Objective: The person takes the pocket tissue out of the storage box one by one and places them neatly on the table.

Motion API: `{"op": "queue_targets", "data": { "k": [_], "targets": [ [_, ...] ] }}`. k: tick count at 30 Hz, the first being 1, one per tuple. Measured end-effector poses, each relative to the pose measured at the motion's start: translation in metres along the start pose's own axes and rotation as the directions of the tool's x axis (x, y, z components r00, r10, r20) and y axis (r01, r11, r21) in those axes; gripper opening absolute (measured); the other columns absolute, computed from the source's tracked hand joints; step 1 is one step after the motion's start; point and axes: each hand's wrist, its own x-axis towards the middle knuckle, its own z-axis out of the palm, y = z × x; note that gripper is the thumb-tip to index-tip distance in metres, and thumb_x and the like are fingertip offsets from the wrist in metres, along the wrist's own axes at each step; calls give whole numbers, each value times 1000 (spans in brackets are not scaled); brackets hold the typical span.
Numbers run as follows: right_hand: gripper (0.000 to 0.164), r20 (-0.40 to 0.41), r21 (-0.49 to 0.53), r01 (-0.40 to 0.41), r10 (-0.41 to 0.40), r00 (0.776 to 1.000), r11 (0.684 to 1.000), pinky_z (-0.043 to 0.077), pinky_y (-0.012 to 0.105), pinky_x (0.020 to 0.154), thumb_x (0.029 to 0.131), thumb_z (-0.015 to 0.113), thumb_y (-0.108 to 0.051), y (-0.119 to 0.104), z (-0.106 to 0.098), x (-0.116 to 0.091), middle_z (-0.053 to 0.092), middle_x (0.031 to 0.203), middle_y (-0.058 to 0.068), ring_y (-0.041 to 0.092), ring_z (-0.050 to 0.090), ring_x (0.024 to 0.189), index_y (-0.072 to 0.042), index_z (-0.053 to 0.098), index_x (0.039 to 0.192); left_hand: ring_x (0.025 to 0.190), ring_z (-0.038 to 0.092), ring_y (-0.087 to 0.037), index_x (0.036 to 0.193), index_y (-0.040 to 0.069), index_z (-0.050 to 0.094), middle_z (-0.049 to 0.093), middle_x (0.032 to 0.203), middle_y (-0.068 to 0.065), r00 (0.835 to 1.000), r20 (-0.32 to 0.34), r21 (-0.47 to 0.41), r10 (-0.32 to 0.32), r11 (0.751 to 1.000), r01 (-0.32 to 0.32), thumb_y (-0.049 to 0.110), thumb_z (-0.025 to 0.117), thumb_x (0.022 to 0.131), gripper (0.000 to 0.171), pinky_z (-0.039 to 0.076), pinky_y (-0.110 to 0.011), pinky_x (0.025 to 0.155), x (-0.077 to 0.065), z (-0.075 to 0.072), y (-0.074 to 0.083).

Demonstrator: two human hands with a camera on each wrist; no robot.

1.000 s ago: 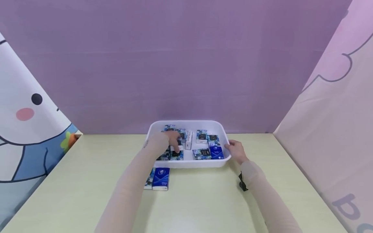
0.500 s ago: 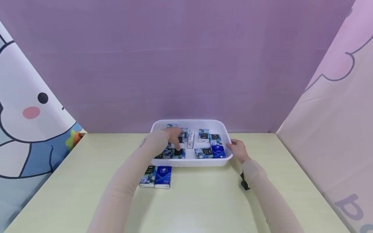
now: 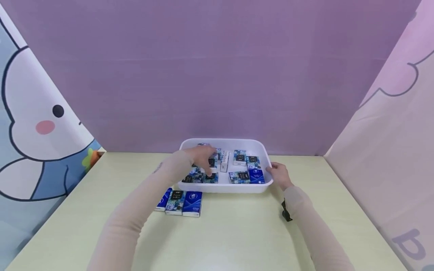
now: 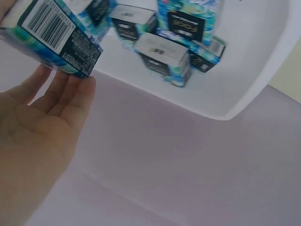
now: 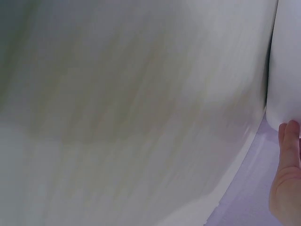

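Observation:
A white plastic tray [image 3: 223, 188] holds several tissue packs with blue floral wrappers and black labels. My left hand [image 3: 201, 156] is over its left part. In the left wrist view, the fingers and thumb pinch a floral tissue pack [image 4: 59, 35] by its sides, its barcode end showing; the thumb is mostly cut off by the frame. My right hand [image 3: 279, 175] holds the tray's right rim, with the fingers [image 5: 289, 146] against the outer wall in the right wrist view. A dark blue tissue pack [image 3: 256, 176] lies in the tray's front right corner.
On the table [image 3: 237, 233] in front of the tray, a dark blue pack [image 3: 192, 204], a floral pack [image 3: 175, 203] and another blue pack [image 3: 164, 199] lie in a row, the last partly behind my left forearm. A purple backdrop [image 3: 217, 75] stands behind the tray.
The whole head view has shifted slightly right. My left hand has risen a little above the packs, and its forearm has swung left, uncovering more of the row on the table. My right hand stays at the rim.

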Motion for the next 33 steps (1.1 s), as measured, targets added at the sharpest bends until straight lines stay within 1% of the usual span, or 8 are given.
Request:
{"op": "queue_targets", "data": {
  "k": [3,6,11,13,16,23,26,33],
  "targets": [
    [45,0,6,-3,3,1000,1000,44,47,98,93,44,-13,0,0,0,46,129,31,43,48,117,9,39,132,128,40,-22,142,14,32,41,141,-4,1000,-17,11,3,1000,-2,29,80,69,89,35,-40,107,-6,-1,5],
    [46,3,8,-4,4,1000,1000,44,47,98,93,44,-13,-1,0,-1,46,129,31,43,48,117,9,38,133,127,41,-22,141,13,34,43,139,-4,999,-25,46,28,999,-27,30,81,67,89,35,-39,108,-13,-2,9],
    [46,11,13,3,-3,1000,1000,43,47,98,93,44,-13,-3,-2,-1,46,130,31,43,48,117,9,38,133,132,36,-23,142,12,32,38,144,-5,997,-11,132,73,989,-71,35,80,67,92,31,-37,110,-26,-4,17],
    [46,11,18,5,-5,1000,1000,44,47,98,92,44,-13,-3,-2,-1,46,129,31,43,48,117,9,38,133,133,33,-24,143,13,31,35,146,-5,997,-8,163,81,984,-79,38,79,67,93,29,-38,111,-31,-4,20],
    [46,11,20,7,-7,1000,1000,44,47,98,92,44,-13,-3,-2,-1,46,129,31,43,49,116,10,38,132,133,33,-24,143,12,30,34,146,-6,996,-11,200,90,976,-86,43,78,67,95,30,-39,111,-40,-3,23],
    [46,8,22,8,-8,1000,1000,44,47,98,92,45,-13,-1,-2,0,46,129,31,43,49,116,10,38,132,134,31,-26,144,14,30,33,147,-7,996,-11,197,87,977,-84,43,78,66,96,28,-42,111,-55,5,30],
    [47,5,27,3,-3,1000,1000,44,47,98,92,45,-13,0,-3,1,46,129,31,43,49,116,10,38,132,134,33,-27,144,12,29,34,146,-8,994,-18,212,108,972,-102,43,78,67,96,29,-41,111,-60,10,32],
    [47,-3,29,3,-3,1000,1000,44,46,98,92,45,-13,3,-2,2,46,128,31,43,49,116,10,39,132,129,39,-25,141,10,35,41,141,-8,986,-36,239,165,959,-152,43,78,67,91,33,-37,109,-75,22,39]
  ]
}}
